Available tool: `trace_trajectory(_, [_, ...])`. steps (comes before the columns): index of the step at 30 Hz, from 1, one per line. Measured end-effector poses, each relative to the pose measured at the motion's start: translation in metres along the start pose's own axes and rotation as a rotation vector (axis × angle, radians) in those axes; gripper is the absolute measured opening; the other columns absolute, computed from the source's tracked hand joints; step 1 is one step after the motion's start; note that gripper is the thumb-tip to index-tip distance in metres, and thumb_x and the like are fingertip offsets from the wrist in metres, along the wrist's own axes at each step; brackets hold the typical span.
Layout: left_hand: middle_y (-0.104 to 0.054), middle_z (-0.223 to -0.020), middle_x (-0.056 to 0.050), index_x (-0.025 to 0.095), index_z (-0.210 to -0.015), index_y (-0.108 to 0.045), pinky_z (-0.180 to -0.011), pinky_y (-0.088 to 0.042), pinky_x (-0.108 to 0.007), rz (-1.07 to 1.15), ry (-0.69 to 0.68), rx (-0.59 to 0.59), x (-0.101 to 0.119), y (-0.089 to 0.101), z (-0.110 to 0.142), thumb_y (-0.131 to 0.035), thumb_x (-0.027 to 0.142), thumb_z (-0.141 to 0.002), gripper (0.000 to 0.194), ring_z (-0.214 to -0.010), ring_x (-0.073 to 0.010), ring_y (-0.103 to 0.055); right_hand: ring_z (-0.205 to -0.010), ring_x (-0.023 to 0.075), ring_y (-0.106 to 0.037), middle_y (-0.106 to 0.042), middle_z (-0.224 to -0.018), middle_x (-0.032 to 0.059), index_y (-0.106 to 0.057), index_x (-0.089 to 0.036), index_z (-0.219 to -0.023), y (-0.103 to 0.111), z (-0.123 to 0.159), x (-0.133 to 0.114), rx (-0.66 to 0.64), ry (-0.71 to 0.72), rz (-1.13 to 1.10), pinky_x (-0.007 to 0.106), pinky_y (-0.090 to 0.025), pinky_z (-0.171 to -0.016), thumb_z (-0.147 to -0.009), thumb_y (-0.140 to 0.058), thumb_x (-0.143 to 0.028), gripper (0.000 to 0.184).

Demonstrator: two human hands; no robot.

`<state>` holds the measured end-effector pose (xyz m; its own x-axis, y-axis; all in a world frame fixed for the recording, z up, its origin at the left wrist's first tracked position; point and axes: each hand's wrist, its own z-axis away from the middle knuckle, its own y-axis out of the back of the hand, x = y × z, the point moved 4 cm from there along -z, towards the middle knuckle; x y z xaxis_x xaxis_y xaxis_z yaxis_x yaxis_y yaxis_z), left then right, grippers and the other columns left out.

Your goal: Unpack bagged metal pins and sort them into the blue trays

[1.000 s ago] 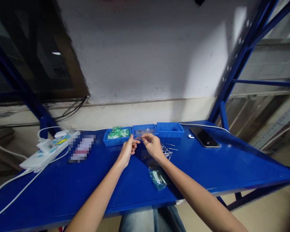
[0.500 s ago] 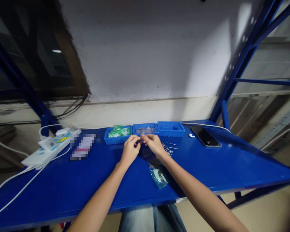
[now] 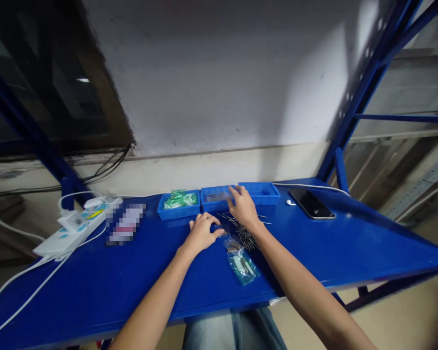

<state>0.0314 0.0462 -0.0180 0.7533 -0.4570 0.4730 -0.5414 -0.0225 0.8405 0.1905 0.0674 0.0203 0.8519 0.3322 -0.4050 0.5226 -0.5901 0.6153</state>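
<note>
My left hand (image 3: 203, 232) is low over the table, fingers curved and thumb apart from the index finger. Right beside its fingertips lies a small clear packet (image 3: 224, 233); whether they touch is unclear. My right hand (image 3: 244, 208) reaches to the middle blue bin (image 3: 209, 200), fingers spread at its front right corner. Clear plastic bags (image 3: 217, 197) lie in that bin. Below my right hand is a pile of thin metal pins or screws (image 3: 246, 238). A clear packet with brown pieces (image 3: 234, 245) and a green-tinted packet (image 3: 244, 267) lie nearer me.
The left blue bin (image 3: 178, 212) holds green-tinted packets (image 3: 181, 198); another blue bin (image 3: 261, 199) stands at right. Farther right are a white earbud (image 3: 290, 202) and a black phone (image 3: 311, 203). A white power strip (image 3: 73, 228) with cables and a blurred-out item (image 3: 126, 223) are left.
My hands, earlier together in front of the middle bin, have parted. The left came down toward the packets; the right moved right and up to the bin's edge, its fingers spreading.
</note>
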Motion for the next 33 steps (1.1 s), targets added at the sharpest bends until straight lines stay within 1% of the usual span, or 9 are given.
trace_trajectory(3, [-0.064,-0.083,-0.002,0.022,-0.074,-0.063,-0.077,-0.04,-0.037,0.1,0.038,0.013,-0.006,-0.002,-0.003,-0.064,0.022,-0.072,0.001,-0.088,-0.0232,-0.056,-0.096,0.0242,-0.054,-0.058,-0.101,0.0134,-0.06,-0.016,-0.113,0.0,0.008,-0.005,0.009,-0.003,-0.019,0.034,-0.043,-0.085,-0.087,-0.044,-0.024,0.032])
trace_trajectory(7, [-0.063,-0.068,0.0,0.02,-0.089,-0.062,-0.066,-0.044,-0.027,0.191,0.053,0.079,-0.015,0.0,-0.009,-0.055,0.01,-0.075,0.018,-0.066,-0.0152,-0.059,-0.075,0.0195,-0.058,-0.063,-0.081,0.0078,-0.064,-0.019,-0.098,0.001,0.016,-0.014,-0.12,-0.023,-0.093,0.028,-0.041,-0.071,-0.087,-0.045,-0.027,0.024])
trace_trajectory(11, [-0.063,-0.086,-0.005,0.018,-0.09,-0.062,-0.068,-0.048,-0.028,0.247,0.064,0.252,-0.019,0.013,-0.012,-0.047,0.015,-0.082,0.017,-0.071,-0.0143,-0.06,-0.062,0.0189,-0.058,-0.064,-0.069,0.0072,-0.065,-0.021,-0.077,-0.007,0.023,-0.024,-0.215,-0.136,-0.093,0.027,-0.035,-0.058,-0.086,-0.048,-0.037,0.026])
trace_trajectory(15, [-0.058,-0.091,-0.005,0.018,-0.089,-0.062,-0.067,-0.051,-0.027,0.427,-0.016,0.416,-0.011,0.027,-0.008,-0.047,0.023,-0.085,0.016,-0.076,-0.0148,-0.061,-0.057,0.0169,-0.057,-0.062,-0.058,0.005,-0.063,-0.019,-0.065,-0.02,0.027,-0.03,-0.265,-0.271,-0.374,0.026,-0.036,-0.055,-0.088,-0.039,-0.049,0.045])
trace_trajectory(18, [-0.057,-0.089,-0.005,0.019,-0.083,-0.062,-0.075,-0.049,-0.028,0.373,-0.163,0.356,0.004,0.028,-0.005,-0.048,0.021,-0.084,0.014,-0.085,-0.0164,-0.058,-0.054,0.0143,-0.056,-0.061,-0.057,0.0014,-0.063,-0.018,-0.069,-0.026,0.027,-0.028,-0.267,-0.327,-0.553,0.024,-0.038,-0.054,-0.087,-0.04,-0.045,0.04])
trace_trajectory(21, [-0.059,-0.086,-0.004,0.019,-0.079,-0.063,-0.081,-0.046,-0.03,0.3,-0.228,0.237,0.012,0.024,-0.004,-0.05,0.019,-0.082,0.014,-0.084,-0.0167,-0.057,-0.062,0.0149,-0.058,-0.065,-0.068,0.0022,-0.064,-0.017,-0.078,-0.027,0.026,-0.023,-0.203,-0.337,-0.547,0.024,-0.04,-0.057,-0.082,-0.048,-0.034,0.024])
trace_trajectory(24, [-0.062,-0.083,-0.004,0.019,-0.079,-0.066,-0.078,-0.044,-0.03,0.343,-0.109,0.206,0.006,0.022,-0.008,-0.051,0.03,-0.084,0.019,-0.081,-0.018,-0.058,-0.072,0.0161,-0.061,-0.068,-0.082,0.0032,-0.063,-0.018,-0.089,-0.024,0.026,-0.023,-0.143,-0.278,-0.55,0.026,-0.044,-0.066,-0.08,-0.049,-0.025,0.017])
trace_trajectory(28, [-0.066,-0.08,-0.007,0.014,-0.081,-0.066,-0.068,-0.044,-0.028,0.661,0.171,0.193,-0.012,0.019,-0.011,-0.039,0.053,-0.086,0.048,-0.075,-0.0178,-0.06,-0.085,0.0173,-0.061,-0.067,-0.09,0.0033,-0.062,-0.021,-0.093,-0.021,0.029,-0.036,-0.144,-0.075,-0.541,0.028,-0.046,-0.078,-0.078,-0.046,-0.014,0.022])
trace_trajectory(33, [-0.065,-0.074,-0.004,0.014,-0.086,-0.064,-0.054,-0.039,-0.021,0.85,0.26,0.199,-0.022,0.016,-0.012,-0.059,0.05,-0.075,0.038,-0.064,-0.0134,-0.057,-0.112,0.0211,-0.048,-0.051,-0.114,0.0094,-0.066,-0.02,-0.092,-0.019,0.033,-0.044,-0.137,0.069,-0.442,0.036,-0.039,-0.095,-0.07,-0.044,-0.003,0.036])
